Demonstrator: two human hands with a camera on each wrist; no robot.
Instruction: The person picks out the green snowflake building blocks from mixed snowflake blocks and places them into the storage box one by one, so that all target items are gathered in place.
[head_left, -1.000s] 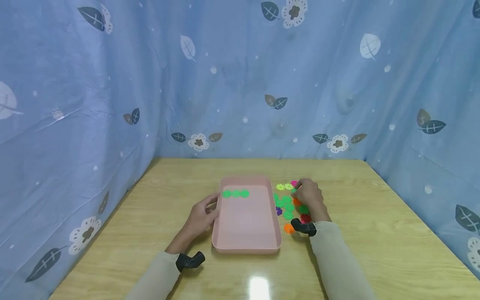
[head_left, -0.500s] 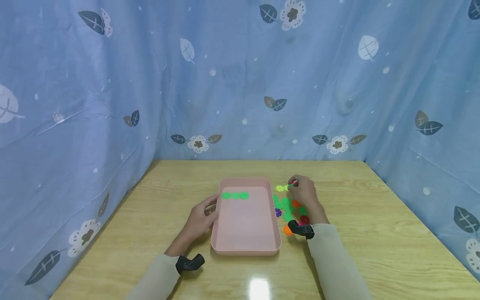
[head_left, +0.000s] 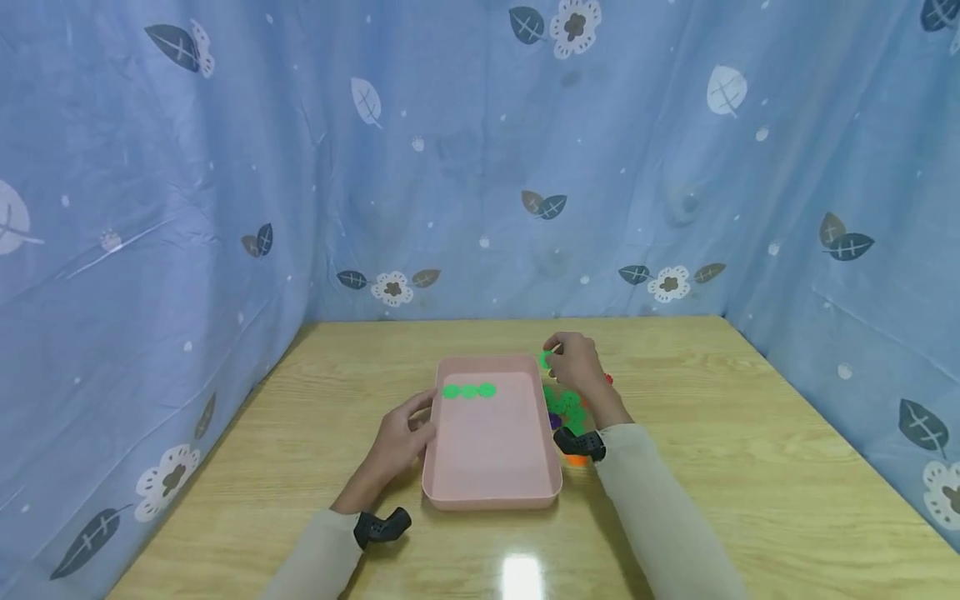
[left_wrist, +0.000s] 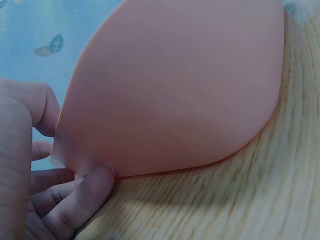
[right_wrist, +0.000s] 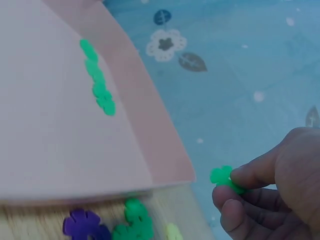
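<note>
My right hand pinches a green flower-shaped disc between thumb and fingers, just outside the far right corner of the pink tray. Resting against the tray's left wall is my left hand; in the left wrist view its thumb touches the wall low down and its index finger reaches the edge. A row of green flower-shaped discs lies inside the tray near its far end.
Right of the tray, partly under my right forearm, lie more flower-shaped discs: several green ones, a purple one, an orange one and a red one. A patterned blue curtain hangs behind the table.
My right hand has lifted a green disc from among the loose ones and moved left and slightly away, to the tray's far right corner. My left hand stays against the tray.
</note>
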